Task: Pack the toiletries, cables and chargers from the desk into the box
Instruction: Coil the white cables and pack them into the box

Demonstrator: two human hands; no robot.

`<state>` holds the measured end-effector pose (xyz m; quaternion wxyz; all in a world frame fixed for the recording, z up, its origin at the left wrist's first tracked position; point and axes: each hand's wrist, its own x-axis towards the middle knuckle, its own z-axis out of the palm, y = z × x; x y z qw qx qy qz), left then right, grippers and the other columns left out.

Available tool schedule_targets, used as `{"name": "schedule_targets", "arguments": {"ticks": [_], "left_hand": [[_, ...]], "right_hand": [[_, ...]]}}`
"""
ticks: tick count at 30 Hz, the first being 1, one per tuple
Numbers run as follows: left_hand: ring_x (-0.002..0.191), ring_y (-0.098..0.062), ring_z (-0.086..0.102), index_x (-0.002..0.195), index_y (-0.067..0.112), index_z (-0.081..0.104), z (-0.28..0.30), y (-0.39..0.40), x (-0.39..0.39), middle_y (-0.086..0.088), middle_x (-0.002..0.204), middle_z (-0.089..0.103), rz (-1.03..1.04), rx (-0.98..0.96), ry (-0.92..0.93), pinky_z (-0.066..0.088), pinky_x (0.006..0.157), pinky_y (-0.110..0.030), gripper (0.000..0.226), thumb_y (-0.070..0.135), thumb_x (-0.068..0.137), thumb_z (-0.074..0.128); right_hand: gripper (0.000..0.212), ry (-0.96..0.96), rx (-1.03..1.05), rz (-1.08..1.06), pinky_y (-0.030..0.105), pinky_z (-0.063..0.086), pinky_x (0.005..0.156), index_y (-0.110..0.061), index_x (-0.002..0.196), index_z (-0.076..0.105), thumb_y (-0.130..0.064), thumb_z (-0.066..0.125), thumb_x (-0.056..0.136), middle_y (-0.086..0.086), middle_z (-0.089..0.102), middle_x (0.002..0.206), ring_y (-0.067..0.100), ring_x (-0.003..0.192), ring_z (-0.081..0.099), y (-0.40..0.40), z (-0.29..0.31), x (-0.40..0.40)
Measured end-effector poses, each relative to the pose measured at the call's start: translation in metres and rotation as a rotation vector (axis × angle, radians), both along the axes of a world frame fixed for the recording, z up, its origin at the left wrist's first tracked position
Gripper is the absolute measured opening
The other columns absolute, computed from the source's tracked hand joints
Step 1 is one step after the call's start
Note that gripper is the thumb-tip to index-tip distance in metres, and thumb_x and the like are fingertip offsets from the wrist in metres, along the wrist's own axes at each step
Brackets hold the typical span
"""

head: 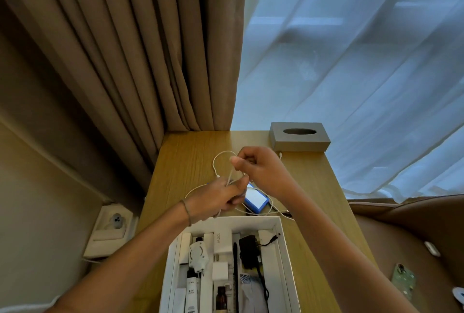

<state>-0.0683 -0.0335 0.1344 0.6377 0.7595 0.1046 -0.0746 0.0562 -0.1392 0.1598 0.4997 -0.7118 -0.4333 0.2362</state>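
Note:
A thin white cable (219, 162) loops over the wooden desk (185, 159). My left hand (216, 198) grips a bundle of its strands. Just above and to the right, my right hand (258, 168) pinches another part of the same cable. More of the cable trails on the desk beside a small white and blue box (256, 201). Near the front edge stands the open white box (283, 245), holding white chargers (222, 242), a black adapter (248, 252) with its cord, tubes and a small dark bottle (221, 299).
A grey tissue box (298, 140) stands at the desk's far right corner. Brown curtains (125, 49) hang behind on the left, sheer white ones on the right. A wall socket (113, 227) is left of the desk. A phone (403, 280) lies on the brown seat to the right.

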Motion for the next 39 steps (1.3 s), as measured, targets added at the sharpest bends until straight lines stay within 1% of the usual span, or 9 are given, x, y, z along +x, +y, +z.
{"name": "schedule_targets", "arguments": {"ticks": [4, 7, 11, 15, 18, 25, 30, 35, 39], "left_hand": [[0.052, -0.022, 0.048, 0.071, 0.019, 0.068, 0.005, 0.002, -0.007, -0.003, 0.062, 0.057, 0.360, 0.044, -0.105, 0.041, 0.051, -0.036, 0.066, 0.069, 0.094, 0.032], [0.091, -0.023, 0.070, 0.093, 0.017, 0.077, -0.001, 0.009, 0.000, 0.001, 0.094, 0.077, 0.707, 0.097, -0.080, 0.059, 0.082, -0.049, 0.064, 0.055, 0.102, 0.026], [0.105, -0.027, 0.070, 0.103, 0.005, 0.067, -0.003, 0.019, 0.008, -0.016, 0.113, 0.074, 0.853, -0.456, -0.079, 0.053, 0.098, -0.047, 0.067, 0.054, 0.103, 0.022], [0.074, -0.024, 0.075, 0.081, 0.011, 0.056, 0.000, 0.020, 0.014, -0.013, 0.082, 0.076, 1.051, -0.624, -0.144, 0.059, 0.067, -0.035, 0.057, 0.056, 0.102, 0.028], [0.045, -0.012, 0.051, 0.070, 0.018, 0.050, -0.006, 0.018, 0.012, 0.003, 0.054, 0.054, 1.164, -0.491, -0.114, 0.045, 0.047, -0.025, 0.056, 0.061, 0.100, 0.030], [0.043, -0.010, 0.038, 0.074, 0.017, 0.050, -0.017, 0.011, 0.004, 0.003, 0.055, 0.044, 1.123, -0.073, -0.153, 0.037, 0.039, -0.020, 0.055, 0.058, 0.101, 0.027], [0.042, -0.009, 0.034, 0.071, 0.019, 0.047, 0.012, 0.024, 0.006, 0.005, 0.052, 0.040, 1.153, 0.033, -0.321, 0.033, 0.037, -0.021, 0.053, 0.058, 0.102, 0.027], [0.048, -0.015, 0.032, 0.074, 0.011, 0.046, 0.015, 0.042, 0.009, -0.001, 0.057, 0.036, 1.017, 0.272, -0.328, 0.031, 0.049, -0.033, 0.061, 0.063, 0.097, 0.023], [0.044, -0.010, 0.027, 0.064, 0.009, 0.042, 0.012, 0.035, 0.014, 0.000, 0.051, 0.032, 0.781, 0.094, -0.142, 0.023, 0.048, -0.027, 0.075, 0.074, 0.083, 0.011]], "right_hand": [[0.031, 0.046, 0.008, -0.128, 0.027, 0.042, 0.057, -0.030, 0.069, 0.061, -0.035, 0.060, 0.099, -0.014, 0.050, 0.054, 0.006, 0.052, 0.044, -0.004, -0.022, 0.005], [0.028, -0.014, -0.142, -0.147, 0.023, 0.041, 0.057, -0.028, 0.079, 0.060, -0.034, 0.050, 0.104, -0.010, 0.055, 0.063, 0.003, 0.054, 0.047, -0.001, -0.047, -0.007], [0.027, -0.025, -0.262, -0.110, 0.023, 0.038, 0.055, -0.024, 0.082, 0.059, -0.026, 0.046, 0.106, -0.008, 0.054, 0.065, 0.003, 0.054, 0.046, 0.006, -0.073, -0.036], [0.022, -0.175, -0.235, -0.032, 0.033, 0.047, 0.062, -0.015, 0.091, 0.061, -0.013, 0.043, 0.102, -0.002, 0.065, 0.076, 0.015, 0.069, 0.059, 0.006, -0.085, -0.072], [0.018, -0.287, -0.227, 0.004, 0.040, 0.049, 0.069, -0.011, 0.095, 0.061, -0.011, 0.044, 0.099, 0.009, 0.069, 0.083, 0.029, 0.077, 0.062, 0.004, -0.089, -0.087], [0.026, -0.384, -0.230, 0.105, 0.041, 0.050, 0.061, -0.016, 0.077, 0.057, -0.029, 0.051, 0.099, 0.004, 0.059, 0.065, 0.026, 0.062, 0.054, -0.009, -0.066, -0.077], [0.026, -0.066, -0.328, 0.146, 0.039, 0.051, 0.070, -0.016, 0.079, 0.064, -0.026, 0.054, 0.101, -0.006, 0.060, 0.060, 0.007, 0.054, 0.051, -0.021, -0.057, -0.050], [0.024, -0.181, -0.250, 0.220, 0.046, 0.051, 0.073, -0.018, 0.091, 0.072, -0.028, 0.054, 0.102, 0.012, 0.069, 0.075, 0.028, 0.070, 0.061, -0.018, -0.030, -0.051], [0.023, -0.136, -0.092, 0.249, 0.027, 0.042, 0.056, -0.014, 0.082, 0.073, -0.025, 0.061, 0.099, -0.005, 0.062, 0.061, 0.010, 0.054, 0.050, -0.001, 0.006, -0.039]]}}
